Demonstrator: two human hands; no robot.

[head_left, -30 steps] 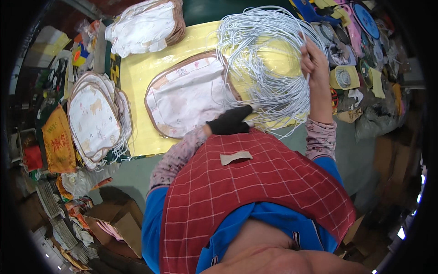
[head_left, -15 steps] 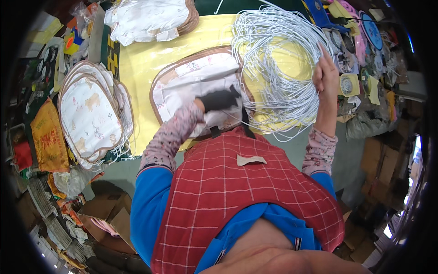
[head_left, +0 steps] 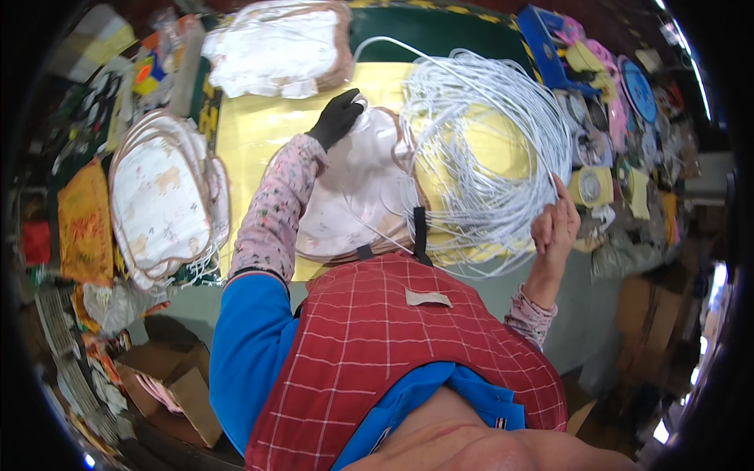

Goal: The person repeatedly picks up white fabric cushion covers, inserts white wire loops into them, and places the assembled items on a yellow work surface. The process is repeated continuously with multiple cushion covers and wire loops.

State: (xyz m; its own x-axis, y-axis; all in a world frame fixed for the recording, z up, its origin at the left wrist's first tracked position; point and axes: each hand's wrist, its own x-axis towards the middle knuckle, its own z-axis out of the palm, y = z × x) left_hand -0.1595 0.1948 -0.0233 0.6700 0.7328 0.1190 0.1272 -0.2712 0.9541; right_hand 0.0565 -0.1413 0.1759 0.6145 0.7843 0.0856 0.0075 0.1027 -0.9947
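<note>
My left hand point(head_left: 338, 119), in a black glove, is closed at the far edge of the top white printed fabric piece point(head_left: 345, 192), whose surface looks drawn up toward it. This piece lies on a brown-edged stack in front of me. A thin white strand runs across its near part. To the right lies a big loose coil of white cord point(head_left: 440, 169). At the coil's right side my bare right hand point(head_left: 555, 224) has its fingers pressed together. One long cord arches over the coil and runs down to those fingertips.
Another fabric stack point(head_left: 275, 51) lies at the far left, and rounded pieces point(head_left: 157, 196) are piled on the left. A yellow sheet point(head_left: 243, 141) covers the table. Blue bin point(head_left: 546, 47) and assorted supplies crowd the right. An open cardboard box point(head_left: 177, 385) stands lower left.
My left hand has moved from the stack's near middle to its far edge, and the top piece has shifted. My right hand has come down along the coil toward me.
</note>
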